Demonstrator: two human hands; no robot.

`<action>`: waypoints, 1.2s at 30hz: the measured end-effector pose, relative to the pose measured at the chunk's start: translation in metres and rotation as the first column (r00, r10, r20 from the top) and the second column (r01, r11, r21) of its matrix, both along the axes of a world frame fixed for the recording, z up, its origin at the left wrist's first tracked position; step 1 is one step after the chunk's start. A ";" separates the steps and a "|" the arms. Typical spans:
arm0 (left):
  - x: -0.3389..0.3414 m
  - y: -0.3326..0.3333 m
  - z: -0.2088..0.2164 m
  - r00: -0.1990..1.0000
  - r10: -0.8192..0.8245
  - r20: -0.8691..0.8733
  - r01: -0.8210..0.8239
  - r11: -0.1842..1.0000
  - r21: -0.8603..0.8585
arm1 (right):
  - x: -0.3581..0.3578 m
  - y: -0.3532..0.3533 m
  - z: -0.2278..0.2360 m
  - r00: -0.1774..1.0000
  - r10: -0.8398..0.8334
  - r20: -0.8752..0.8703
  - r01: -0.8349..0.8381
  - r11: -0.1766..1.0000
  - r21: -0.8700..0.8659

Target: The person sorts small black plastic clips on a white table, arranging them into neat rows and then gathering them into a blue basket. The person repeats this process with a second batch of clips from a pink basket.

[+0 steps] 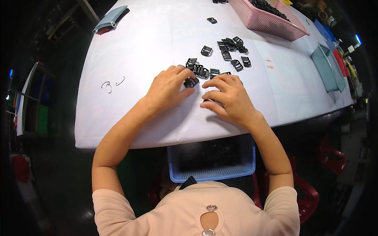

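Small black plastic strap buckles with slotted frames lie loosely grouped on the white table. My left hand [168, 87] is curled with its fingertips on one buckle [191, 82], the thumb just below it. Close by on the right, my right hand [232, 97] has bent fingers. A dark sliver of a buckle shows between its thumb and a finger, mostly hidden. Just beyond my fingers sits a row of buckles [198, 70], partly covered by both hands. Farther off are a heaped group [230, 45] and a single buckle [206, 50].
A pink basket [271, 25] full of black pieces stands at the far right, near a teal basket [327, 69]. Folded face masks [111, 19] lie at the far left. Below the table's near edge is a blue basket [212, 173]. Red chairs [305, 198] stand on the right.
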State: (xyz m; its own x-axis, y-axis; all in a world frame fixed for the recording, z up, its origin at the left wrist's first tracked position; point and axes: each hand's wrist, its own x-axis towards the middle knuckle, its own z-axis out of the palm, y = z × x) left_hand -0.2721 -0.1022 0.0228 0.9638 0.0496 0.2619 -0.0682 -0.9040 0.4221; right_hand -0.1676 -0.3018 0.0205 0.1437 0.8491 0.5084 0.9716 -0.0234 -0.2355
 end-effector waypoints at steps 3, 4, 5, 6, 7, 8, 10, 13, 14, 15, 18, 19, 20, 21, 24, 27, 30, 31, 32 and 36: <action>-0.003 0.004 0.025 0.970 -0.101 -0.222 0.057 0.979 -0.197 | 0.021 0.017 0.003 0.997 -0.074 -0.017 0.075 0.997 0.030; -0.002 0.007 0.025 0.983 -0.031 -0.182 -0.007 0.979 -0.205 | 0.028 0.025 0.001 0.992 -0.122 -0.028 0.122 0.992 0.013; 0.000 0.011 0.022 0.989 0.039 -0.142 -0.069 0.974 -0.215 | 0.033 0.034 -0.002 0.985 -0.170 -0.039 0.170 0.985 -0.003; 0.002 0.015 0.019 0.988 0.115 -0.101 -0.135 0.965 -0.226 | 0.035 0.043 -0.003 0.976 -0.213 -0.048 0.213 0.977 -0.018; 0.003 0.018 0.015 0.985 0.172 -0.016 -0.173 0.974 -0.148 | 0.035 0.050 -0.003 0.967 -0.249 -0.045 0.246 0.967 -0.061; 0.007 0.020 0.007 0.985 0.160 0.071 -0.152 0.983 -0.107 | 0.035 0.053 -0.003 0.965 -0.257 -0.046 0.253 0.964 -0.088; 0.010 0.025 -0.005 0.964 0.135 0.230 -0.133 0.991 -0.023 | 0.034 0.061 -0.005 0.964 -0.262 -0.052 0.252 0.956 -0.149; 0.009 0.030 -0.004 0.995 0.054 0.084 -0.057 0.997 0.044 | 0.034 0.054 0.000 0.964 -0.250 -0.089 0.248 0.968 -0.030; 0.008 0.030 -0.004 0.998 0.032 0.063 -0.036 0.998 0.057 | 0.034 0.051 0.004 0.963 -0.247 -0.110 0.249 0.968 0.007; 0.008 0.029 -0.004 0.997 0.029 0.070 -0.032 0.998 0.050 | 0.035 0.046 0.010 0.943 -0.248 -0.221 0.259 0.966 0.024; 0.004 0.029 -0.005 0.997 0.043 0.071 -0.047 0.997 0.054 | 0.018 0.035 0.034 0.751 -0.339 -0.566 0.173 0.929 -0.327; 0.004 0.029 -0.006 0.997 0.049 0.061 -0.053 0.996 0.067 | 0.015 0.034 0.035 0.744 -0.366 -0.558 0.118 0.895 -0.430; 0.004 0.028 -0.007 0.997 0.056 0.050 -0.060 0.995 0.080 | 0.013 0.034 0.033 0.842 -0.352 -0.409 0.125 0.864 -0.488; 0.005 0.026 -0.006 0.996 0.085 0.023 -0.087 0.993 0.074 | 0.013 0.036 0.030 0.858 -0.375 -0.350 0.156 0.841 -0.518; 0.006 0.022 -0.001 0.989 0.148 -0.027 -0.147 0.988 0.043 | 0.023 0.039 0.019 0.906 -0.359 -0.227 0.269 0.899 -0.346; 0.008 0.025 -0.003 0.986 0.162 -0.030 -0.163 0.986 -0.024 | 0.038 0.047 0.005 0.966 -0.232 -0.118 0.214 0.965 -0.150; 0.010 0.029 -0.005 0.978 0.207 -0.030 -0.207 0.978 -0.023 | 0.049 0.053 -0.004 0.975 -0.195 -0.108 0.167 0.960 -0.227; 0.009 0.027 -0.003 0.970 0.242 -0.010 -0.242 0.970 0.025 | 0.050 0.055 0.000 0.971 -0.206 -0.117 0.171 0.951 -0.257; 0.010 0.025 -0.001 0.961 0.276 0.013 -0.276 0.958 0.072 | 0.051 0.055 0.004 0.968 -0.218 -0.125 0.175 0.942 -0.288; 0.022 0.027 -0.003 0.967 0.199 0.157 -0.208 0.977 0.044 | 0.050 0.061 0.021 0.889 -0.294 -0.351 0.150 0.911 -0.383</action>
